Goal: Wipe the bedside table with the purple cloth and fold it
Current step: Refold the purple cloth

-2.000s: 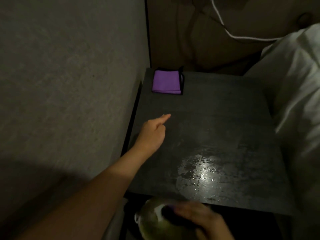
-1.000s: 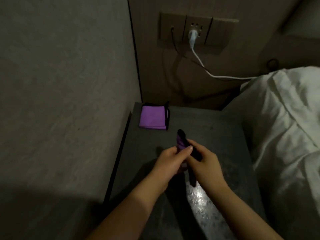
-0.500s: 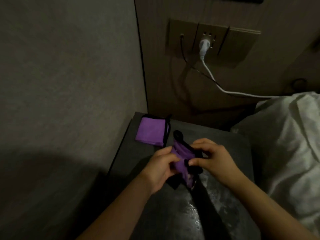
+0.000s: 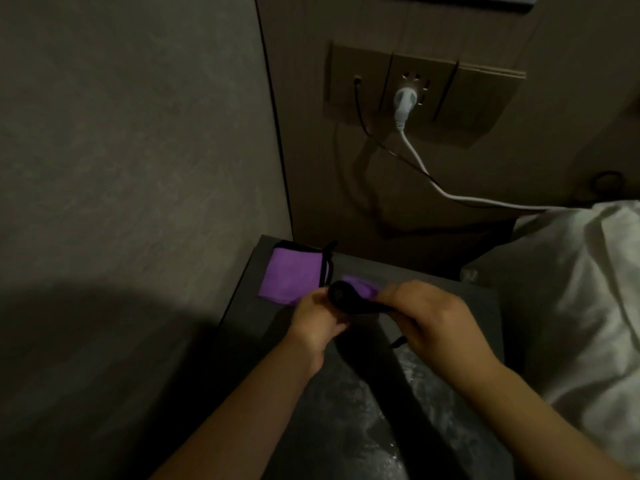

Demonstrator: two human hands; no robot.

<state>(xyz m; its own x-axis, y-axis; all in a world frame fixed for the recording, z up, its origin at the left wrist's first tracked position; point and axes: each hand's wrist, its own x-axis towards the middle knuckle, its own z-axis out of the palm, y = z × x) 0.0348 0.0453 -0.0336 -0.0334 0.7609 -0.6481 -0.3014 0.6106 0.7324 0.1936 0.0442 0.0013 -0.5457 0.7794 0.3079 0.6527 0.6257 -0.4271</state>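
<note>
Purple cloth [image 4: 360, 289] — black-edged; white cable [image 4: 450, 195].

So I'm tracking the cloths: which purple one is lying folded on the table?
The purple cloth at the table's far left corner, flat and untouched; the other cloth is bunched between both hands.

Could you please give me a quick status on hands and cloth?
Both hands, left hand and right hand, grip purple cloth above bedside table. Second folded cloth at back corner.

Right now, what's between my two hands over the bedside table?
In the head view, a bunched purple cloth with black edging spans the gap; the left hand and the right hand each grip an end, above the table.
</note>
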